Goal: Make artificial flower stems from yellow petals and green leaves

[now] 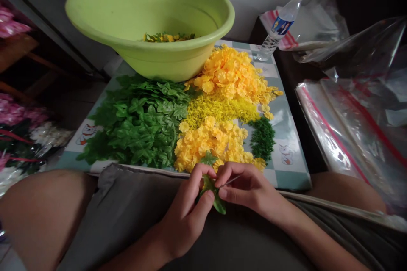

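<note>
My left hand (192, 209) pinches a green artificial leaf (219, 204) in front of the table edge, over my lap. Beside it, my right hand (251, 188) is closed on a thin stem (230, 180) that runs out from the leaf between the fingertips. A bit of yellow shows behind my left fingers, mostly hidden. Just beyond the hands lies a spread of yellow artificial flowers (213, 139). Left of them is a heap of green artificial leaves (143, 123).
A large lime-green basin (152, 57) holds yellow and green pieces. More orange-yellow flowers (232, 72), fine yellow sprigs (219, 109) and dark green sprigs (262, 137) cover the table. A water bottle (281, 25) stands at the back right, near plastic bags (346, 123).
</note>
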The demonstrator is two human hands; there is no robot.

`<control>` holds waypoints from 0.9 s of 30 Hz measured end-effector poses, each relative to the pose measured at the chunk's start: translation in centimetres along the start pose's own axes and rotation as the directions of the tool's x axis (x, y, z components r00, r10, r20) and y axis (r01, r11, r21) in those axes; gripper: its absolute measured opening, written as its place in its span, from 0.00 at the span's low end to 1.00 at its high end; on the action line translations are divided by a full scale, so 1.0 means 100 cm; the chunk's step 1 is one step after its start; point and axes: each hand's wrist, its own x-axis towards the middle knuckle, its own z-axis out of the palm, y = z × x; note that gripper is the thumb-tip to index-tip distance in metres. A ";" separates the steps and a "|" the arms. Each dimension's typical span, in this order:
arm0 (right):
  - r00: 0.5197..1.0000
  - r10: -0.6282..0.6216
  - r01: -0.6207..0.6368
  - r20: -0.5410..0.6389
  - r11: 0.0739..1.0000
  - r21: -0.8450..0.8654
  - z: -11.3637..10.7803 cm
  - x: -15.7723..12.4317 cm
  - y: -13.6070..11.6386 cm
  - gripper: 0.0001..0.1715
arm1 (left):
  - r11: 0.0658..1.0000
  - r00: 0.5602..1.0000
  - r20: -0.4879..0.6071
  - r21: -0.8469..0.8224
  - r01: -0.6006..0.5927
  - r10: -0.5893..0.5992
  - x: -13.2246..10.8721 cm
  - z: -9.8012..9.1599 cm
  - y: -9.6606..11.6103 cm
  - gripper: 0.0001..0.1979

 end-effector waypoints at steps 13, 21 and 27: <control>0.998 -0.066 0.067 0.015 0.995 -0.080 0.005 -0.004 0.008 0.02 | 0.970 0.989 0.123 -0.239 -0.047 0.079 0.004 0.001 -0.005 0.05; 0.996 -0.080 0.083 0.037 0.993 -0.086 0.008 -0.005 0.012 0.04 | 0.943 0.989 0.137 -0.333 -0.007 0.056 0.001 0.001 -0.011 0.06; 0.997 -0.075 0.079 0.027 0.971 -0.224 0.008 -0.007 0.014 0.07 | 0.949 0.990 0.121 -0.315 -0.034 0.076 0.000 0.003 -0.014 0.06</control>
